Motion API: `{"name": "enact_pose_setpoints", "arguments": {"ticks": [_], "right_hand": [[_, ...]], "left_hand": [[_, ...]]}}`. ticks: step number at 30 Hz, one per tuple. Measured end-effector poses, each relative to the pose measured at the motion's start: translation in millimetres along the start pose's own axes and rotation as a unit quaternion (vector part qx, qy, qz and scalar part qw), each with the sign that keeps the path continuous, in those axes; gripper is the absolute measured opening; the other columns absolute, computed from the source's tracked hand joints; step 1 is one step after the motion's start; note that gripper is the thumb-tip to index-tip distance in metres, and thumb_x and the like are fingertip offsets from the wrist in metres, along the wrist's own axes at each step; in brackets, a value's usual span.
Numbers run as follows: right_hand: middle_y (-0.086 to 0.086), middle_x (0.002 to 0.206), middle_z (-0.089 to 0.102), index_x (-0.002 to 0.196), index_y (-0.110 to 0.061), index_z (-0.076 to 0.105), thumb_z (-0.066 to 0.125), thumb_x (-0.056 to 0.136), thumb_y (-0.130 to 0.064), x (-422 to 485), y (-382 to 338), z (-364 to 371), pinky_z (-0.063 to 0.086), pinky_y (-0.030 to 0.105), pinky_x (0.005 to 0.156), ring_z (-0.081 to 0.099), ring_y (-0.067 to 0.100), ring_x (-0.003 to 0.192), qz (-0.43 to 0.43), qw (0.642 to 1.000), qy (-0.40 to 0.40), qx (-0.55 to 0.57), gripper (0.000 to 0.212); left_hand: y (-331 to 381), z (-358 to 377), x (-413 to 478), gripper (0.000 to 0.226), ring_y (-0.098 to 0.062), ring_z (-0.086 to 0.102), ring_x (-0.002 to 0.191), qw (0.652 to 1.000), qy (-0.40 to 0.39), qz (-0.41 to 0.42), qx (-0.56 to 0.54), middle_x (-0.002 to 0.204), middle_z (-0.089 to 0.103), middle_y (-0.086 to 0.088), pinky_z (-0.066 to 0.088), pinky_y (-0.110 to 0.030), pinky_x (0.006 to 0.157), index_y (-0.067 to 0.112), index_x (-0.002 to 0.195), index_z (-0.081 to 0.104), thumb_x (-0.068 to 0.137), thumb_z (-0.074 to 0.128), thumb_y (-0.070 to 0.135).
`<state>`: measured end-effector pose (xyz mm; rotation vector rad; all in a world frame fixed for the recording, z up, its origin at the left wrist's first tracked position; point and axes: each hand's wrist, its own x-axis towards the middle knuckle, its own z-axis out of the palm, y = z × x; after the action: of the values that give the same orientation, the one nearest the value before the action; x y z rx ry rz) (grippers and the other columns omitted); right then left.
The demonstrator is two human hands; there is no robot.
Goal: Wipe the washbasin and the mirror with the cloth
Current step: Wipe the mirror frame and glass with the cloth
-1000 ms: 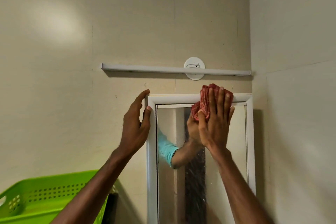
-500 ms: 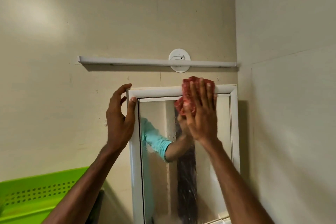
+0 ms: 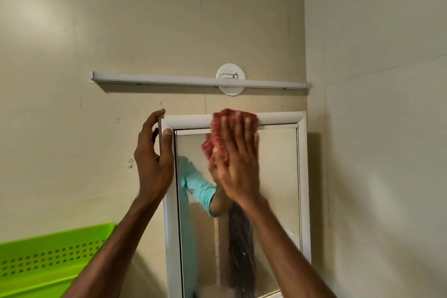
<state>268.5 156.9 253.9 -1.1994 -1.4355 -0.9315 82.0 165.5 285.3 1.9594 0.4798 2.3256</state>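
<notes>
A tall mirror [image 3: 278, 176] in a white frame hangs on the beige wall, near the right corner. My right hand [image 3: 238, 164] lies flat against the upper glass and presses a crumpled red cloth [image 3: 219, 138] onto it, just under the top frame rail. My left hand [image 3: 154, 159] grips the frame's upper left corner, thumb on the front and fingers around the side. Wet streaks run down the middle of the glass. The washbasin is out of view.
A long white tube light [image 3: 193, 81] with a round white mount [image 3: 231, 78] sits on the wall above the mirror. A bright green perforated basket [image 3: 43, 261] stands at the lower left. The side wall [image 3: 377, 152] meets the mirror's right edge.
My right hand with the cloth has slid leftward along the top of the glass. My left hand keeps its hold on the frame corner. The view has shifted, showing more wall above.
</notes>
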Motion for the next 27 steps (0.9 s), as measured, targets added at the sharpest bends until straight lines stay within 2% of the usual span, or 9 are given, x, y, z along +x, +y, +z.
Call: {"name": "enact_pose_setpoints", "arguments": {"ticks": [3,7,12,16,19,23,27], "right_hand": [[0.006,0.177,0.0,0.167,-0.025,0.011,0.053,0.104,-0.044,-8.8,-9.7,7.3,0.005,0.059,0.131,-0.005,0.027,0.164,-0.083,0.996,-0.043,-0.004,0.079],[0.006,0.176,0.0,0.166,-0.026,0.009,0.041,0.106,-0.046,-0.2,28.7,-1.9,0.004,0.058,0.131,-0.004,0.027,0.164,-0.104,0.994,-0.028,-0.011,0.071],[0.005,0.176,-0.001,0.167,-0.022,0.008,0.027,0.109,-0.047,7.6,104.2,-21.8,0.008,0.058,0.132,-0.002,0.031,0.163,0.036,0.999,0.031,-0.021,0.066],[0.002,0.177,0.003,0.168,-0.024,0.006,0.02,0.108,-0.054,8.6,163.6,-40.2,0.017,0.055,0.131,0.0,0.023,0.164,0.146,0.989,0.026,0.009,0.069],[0.003,0.177,0.007,0.167,-0.025,0.005,0.024,0.108,-0.051,1.0,163.2,-38.5,0.017,0.05,0.132,0.005,0.022,0.164,0.169,0.984,0.043,0.042,0.067],[0.003,0.177,0.008,0.164,-0.044,-0.005,0.034,0.109,-0.043,-46.5,148.5,-24.5,0.014,0.045,0.133,0.004,0.025,0.164,0.172,0.981,0.073,0.044,0.068],[0.004,0.176,0.011,0.167,-0.023,0.013,0.033,0.108,-0.045,-91.7,150.3,-17.5,0.019,0.055,0.13,0.006,0.026,0.164,0.199,0.977,0.058,0.049,0.066]], "left_hand": [[-4.4,-0.8,-0.3,0.038,-0.016,0.051,0.137,1.0,0.0,0.002,-0.006,0.145,0.055,0.0,0.046,-0.048,0.112,0.01,0.144,0.05,0.106,0.049,0.015],[-4.2,-1.0,-0.2,0.039,-0.015,0.051,0.137,1.0,0.0,0.006,-0.001,0.146,0.055,-0.001,0.045,-0.046,0.113,0.01,0.145,0.05,0.106,0.048,0.015],[1.1,3.0,-3.8,0.039,-0.011,0.051,0.137,1.0,0.017,-0.001,-0.011,0.146,0.055,-0.001,0.045,-0.045,0.113,0.007,0.145,0.05,0.107,0.047,0.014],[-0.6,5.1,-4.7,0.04,-0.012,0.05,0.138,1.0,0.019,0.0,-0.009,0.147,0.054,0.001,0.045,-0.048,0.113,0.01,0.147,0.049,0.108,0.046,0.017],[-2.0,5.3,-5.8,0.04,-0.013,0.05,0.138,1.0,0.015,0.0,-0.014,0.147,0.053,0.001,0.044,-0.049,0.113,0.01,0.147,0.048,0.108,0.045,0.017],[-0.4,5.3,-6.0,0.04,-0.013,0.05,0.138,1.0,0.019,-0.002,-0.022,0.148,0.053,-0.001,0.043,-0.046,0.114,0.007,0.147,0.047,0.108,0.044,0.014],[-0.4,6.2,-6.6,0.04,-0.015,0.05,0.138,1.0,0.018,-0.004,-0.025,0.148,0.053,-0.001,0.043,-0.047,0.114,0.008,0.148,0.046,0.108,0.043,0.015]]}}
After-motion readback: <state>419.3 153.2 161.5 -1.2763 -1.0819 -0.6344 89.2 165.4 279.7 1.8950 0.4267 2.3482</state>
